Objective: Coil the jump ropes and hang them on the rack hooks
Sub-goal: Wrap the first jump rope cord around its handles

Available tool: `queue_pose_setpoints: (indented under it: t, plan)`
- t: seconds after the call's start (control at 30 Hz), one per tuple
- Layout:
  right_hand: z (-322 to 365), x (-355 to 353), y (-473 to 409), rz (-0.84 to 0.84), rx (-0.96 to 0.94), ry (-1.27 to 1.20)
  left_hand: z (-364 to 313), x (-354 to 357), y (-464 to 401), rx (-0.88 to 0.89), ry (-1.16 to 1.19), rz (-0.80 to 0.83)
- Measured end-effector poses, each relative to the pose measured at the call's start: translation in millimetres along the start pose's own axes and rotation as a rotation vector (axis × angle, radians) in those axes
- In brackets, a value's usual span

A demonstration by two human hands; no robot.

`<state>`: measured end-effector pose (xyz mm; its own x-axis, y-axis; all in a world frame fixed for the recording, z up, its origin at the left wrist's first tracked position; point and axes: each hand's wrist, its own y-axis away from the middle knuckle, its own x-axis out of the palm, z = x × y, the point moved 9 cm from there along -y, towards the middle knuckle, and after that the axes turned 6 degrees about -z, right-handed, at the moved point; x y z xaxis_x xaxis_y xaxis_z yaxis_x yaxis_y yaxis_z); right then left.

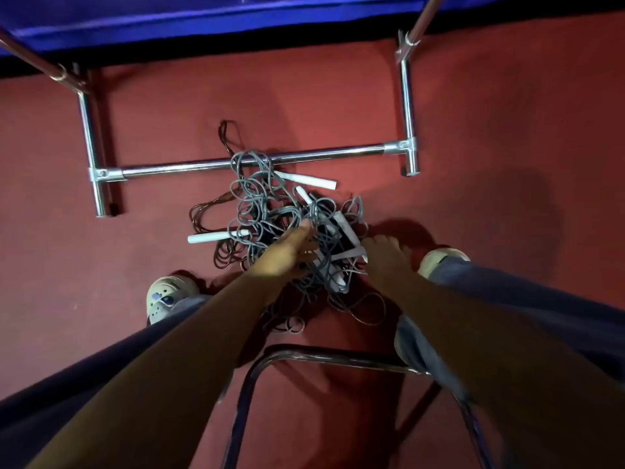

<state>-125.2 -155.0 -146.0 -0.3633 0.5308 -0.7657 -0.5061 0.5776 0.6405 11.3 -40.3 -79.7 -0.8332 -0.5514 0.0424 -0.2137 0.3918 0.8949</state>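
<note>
Jump ropes lay in one tangled grey heap on the red floor, their cords looped over and through each other. Several white handles stuck out of the heap: one handle pointed left at the heap's left edge, another handle lay at the top right, just below the chrome rack's crossbar. The far end of the heap crossed that bar, with a few grey loops lying over it. Thin dark brown cord loops trailed out to the left and behind the bar.

The left hand reached into the middle of the heap, fingers stretched forward among the cords; whether it gripped any cord could not be told. The right hand rested at the heap's right edge, just beside a white handle, fingers extended and holding nothing that showed.

Around the heap stood the rack's chrome legs, and beyond them a blue padded edge. A pale shoe stood to the left of the heap and another shoe to the right. A dark metal chair frame showed between the forearms.
</note>
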Motion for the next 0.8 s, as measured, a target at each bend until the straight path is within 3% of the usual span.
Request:
queue_pose_setpoints:
  t: [0.17, 0.27, 0.37, 0.47, 0.6, 0.8]
  plan:
    - [0, 10, -8, -0.002, -0.008, 0.120, 9, 3, -10, -0.069, 0.179, 0.001]
    - [0, 23, -3, 0.168, -0.021, 0.040, 12, 6, -12, -0.075, 0.213, 0.000]
    - [6, 3, 9, 0.174, -0.090, 0.002, 10, 6, -8, -0.057, 0.235, -0.016]
    - [6, -50, 32, 0.161, -0.052, -0.235, -4, 7, 13, 0.009, 0.179, -0.079]
    - [4, -138, 75, 0.003, 0.037, -0.546, -44, 19, 58, 0.264, -0.009, -0.027]
    - [32, -278, 181, -0.319, -0.263, -0.667, -122, 44, 172, 0.531, -0.102, -0.105]
